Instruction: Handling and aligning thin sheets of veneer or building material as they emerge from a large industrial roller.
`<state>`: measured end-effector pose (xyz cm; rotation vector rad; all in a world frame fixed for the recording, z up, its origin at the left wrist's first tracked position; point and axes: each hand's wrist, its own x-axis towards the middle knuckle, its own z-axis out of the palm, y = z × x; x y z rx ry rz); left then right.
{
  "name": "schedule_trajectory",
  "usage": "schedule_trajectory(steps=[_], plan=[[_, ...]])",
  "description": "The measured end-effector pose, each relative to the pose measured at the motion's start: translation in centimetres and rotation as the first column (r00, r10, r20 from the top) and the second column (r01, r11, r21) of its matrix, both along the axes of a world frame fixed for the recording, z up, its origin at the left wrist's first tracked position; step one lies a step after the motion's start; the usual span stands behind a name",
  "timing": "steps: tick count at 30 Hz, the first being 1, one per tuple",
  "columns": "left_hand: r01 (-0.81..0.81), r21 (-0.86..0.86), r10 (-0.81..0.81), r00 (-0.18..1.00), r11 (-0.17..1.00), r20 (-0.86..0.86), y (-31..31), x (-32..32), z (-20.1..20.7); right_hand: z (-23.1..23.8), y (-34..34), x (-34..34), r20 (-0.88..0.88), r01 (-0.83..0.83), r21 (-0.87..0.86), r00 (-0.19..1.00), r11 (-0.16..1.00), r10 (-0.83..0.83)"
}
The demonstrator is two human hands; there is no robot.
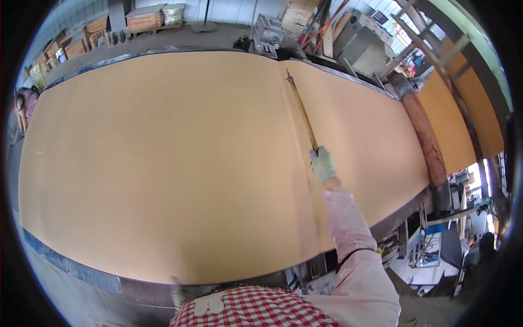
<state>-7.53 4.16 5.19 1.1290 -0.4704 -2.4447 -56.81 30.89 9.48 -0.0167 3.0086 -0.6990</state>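
Note:
A wide, smooth tan sheet [163, 147] covers most of the long worktable in front of me. My right hand [323, 164], in a pale striped glove, reaches out over the sheet and is closed around the near end of a wooden stick [303, 113]. The stick points away from me, and its dark, pointed tip lies near the sheet's far edge. Close to the stick, a shallow fold or seam runs across the sheet. My left hand [177, 295], gloved too, is low by the table's near edge beside my checked apron; it is blurred and its fingers are unclear.
A reddish-brown roller [425, 136] crosses the right end of the sheet, with an orange-tan sheet [445, 122] beyond it. A grey motor unit [268, 31] stands at the far edge. Another person [26, 104] is at the far left end. A control cabinet [362, 43] stands behind.

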Motion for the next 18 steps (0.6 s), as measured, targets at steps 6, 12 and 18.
schedule_trajectory(steps=[6,12,18], plan=[[-0.035,0.039,0.022,0.956,0.999,0.294,-3.5,-0.9,2.2,-0.2,-11.8,-17.8,-0.204,-0.196,0.308,0.942,0.931,0.266],[-0.204,-0.159,0.213,0.976,0.966,0.039,-9.8,4.2,1.2,3.0,-22.1,-23.1,0.245,-0.327,0.277,0.933,0.903,0.262],[-0.293,-0.123,0.298,0.954,0.948,0.025,-17.1,9.7,-0.6,13.4,-19.1,0.4,0.688,-0.567,0.176,0.655,0.805,0.311]])
